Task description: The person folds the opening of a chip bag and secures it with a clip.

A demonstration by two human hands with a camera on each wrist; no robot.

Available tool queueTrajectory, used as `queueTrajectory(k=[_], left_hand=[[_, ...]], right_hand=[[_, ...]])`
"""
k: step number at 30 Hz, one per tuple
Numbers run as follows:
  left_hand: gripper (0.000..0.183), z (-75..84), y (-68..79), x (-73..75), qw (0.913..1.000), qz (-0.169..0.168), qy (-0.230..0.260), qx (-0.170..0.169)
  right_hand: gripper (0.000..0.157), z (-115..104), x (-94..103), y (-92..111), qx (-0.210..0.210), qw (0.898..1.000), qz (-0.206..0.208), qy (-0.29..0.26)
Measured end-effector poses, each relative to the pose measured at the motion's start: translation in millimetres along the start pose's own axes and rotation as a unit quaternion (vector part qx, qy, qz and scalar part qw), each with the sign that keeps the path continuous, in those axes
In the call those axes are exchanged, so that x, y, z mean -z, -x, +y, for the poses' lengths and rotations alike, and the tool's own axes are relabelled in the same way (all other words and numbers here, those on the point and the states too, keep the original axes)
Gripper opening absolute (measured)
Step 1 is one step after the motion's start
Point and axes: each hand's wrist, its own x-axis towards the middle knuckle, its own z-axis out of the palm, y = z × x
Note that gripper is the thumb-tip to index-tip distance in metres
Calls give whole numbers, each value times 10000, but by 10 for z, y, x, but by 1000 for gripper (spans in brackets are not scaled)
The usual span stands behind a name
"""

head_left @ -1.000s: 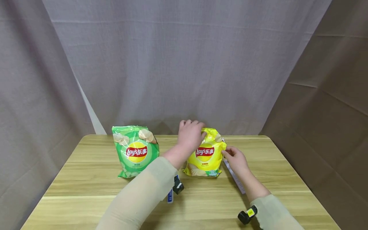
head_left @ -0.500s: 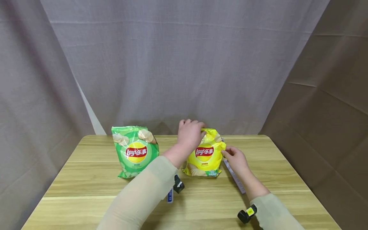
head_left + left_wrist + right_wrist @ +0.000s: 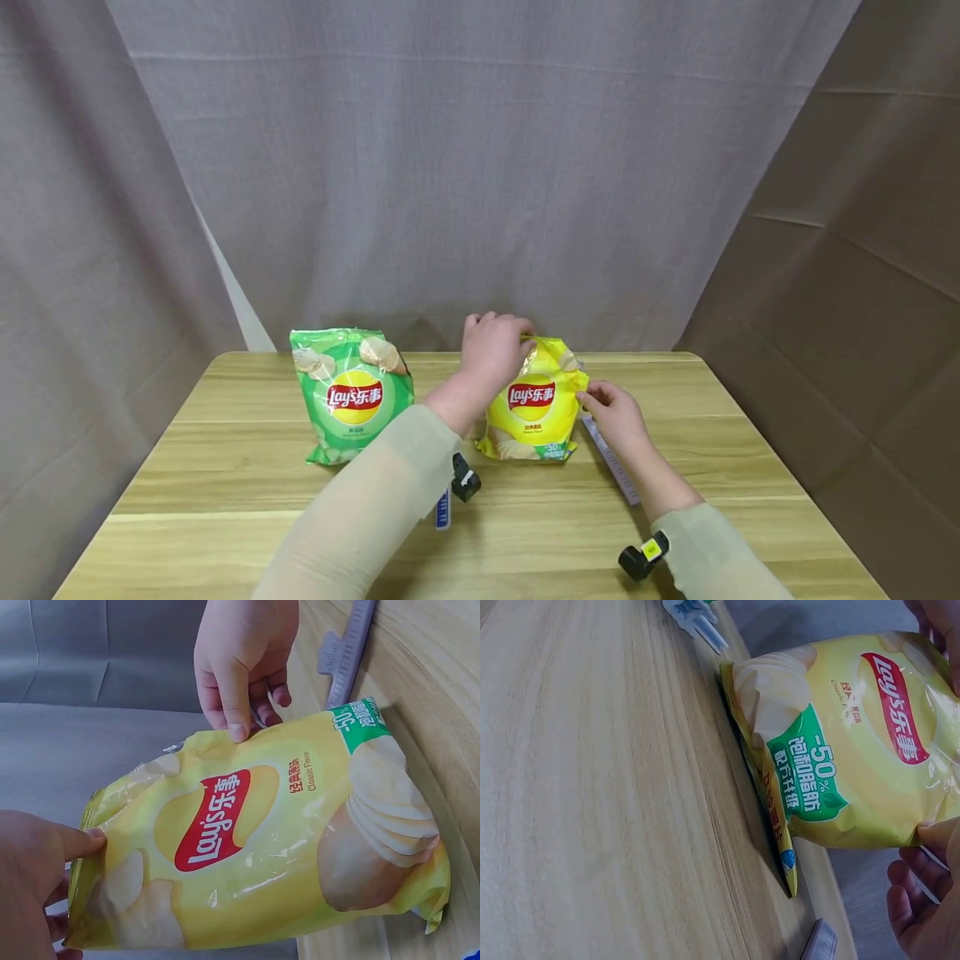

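A yellow bag of potato chips (image 3: 531, 408) stands upright on the table, its printed front facing me. My left hand (image 3: 495, 352) holds its top edge near the upper left corner. In the left wrist view that thumb lies on the front and the fingers go behind. On the opposite side, my right hand (image 3: 617, 415) pinches the bag's right edge between thumb and fingers. Its thumb shows on the front of the yellow bag (image 3: 262, 780). A pale purple bag-sealing clip (image 3: 611, 462) lies on the table beside my right hand and forearm.
A green bag of potato chips (image 3: 352, 400) stands to the left, partly behind my left forearm. A blue strip with white marks (image 3: 443, 510) lies under that forearm, mostly hidden. Grey curtains (image 3: 480, 167) hang behind the wooden table (image 3: 187, 475).
My left hand and the top of the yellow bag have shifted very slightly left. My right hand keeps its hold on the bag's edge.
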Motion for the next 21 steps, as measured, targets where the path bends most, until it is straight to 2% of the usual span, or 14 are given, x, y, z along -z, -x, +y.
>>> queueTrajectory(k=[10, 16, 21], left_hand=[[17, -29, -17, 45, 9999, -15, 120, 38], [16, -43, -21, 86, 9998, -56, 174, -63], [15, -41, -31, 87, 9996, -170, 142, -196]], right_hand=[[22, 41, 0, -33, 188, 9998, 5, 51], [23, 71, -1, -46, 334, 9994, -12, 132], [20, 85, -17, -59, 354, 9993, -60, -49]])
